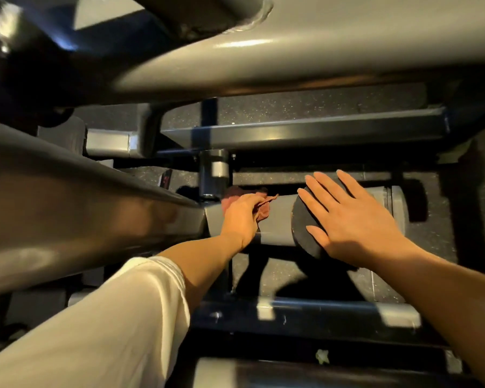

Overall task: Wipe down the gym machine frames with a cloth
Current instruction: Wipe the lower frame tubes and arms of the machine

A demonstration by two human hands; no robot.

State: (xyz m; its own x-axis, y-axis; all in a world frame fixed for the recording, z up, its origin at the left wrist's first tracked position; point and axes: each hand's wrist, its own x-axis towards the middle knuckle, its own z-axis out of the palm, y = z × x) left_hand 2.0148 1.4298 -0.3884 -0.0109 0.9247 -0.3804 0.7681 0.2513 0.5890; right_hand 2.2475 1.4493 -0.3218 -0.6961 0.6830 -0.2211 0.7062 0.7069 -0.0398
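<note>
Wiping is under way: the left hand (242,212) grips the reddish cloth (259,207) against the grey frame tube (280,219). Beside it, the right hand (350,217) rests flat, fingers straight, on a black pad (305,219). Next, I judge, slide the cloth along toward the right hand.

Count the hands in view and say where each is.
2. The left hand grips a reddish cloth on the grey frame tube; the right hand lies flat, fingers spread, on the black round pad.
</note>
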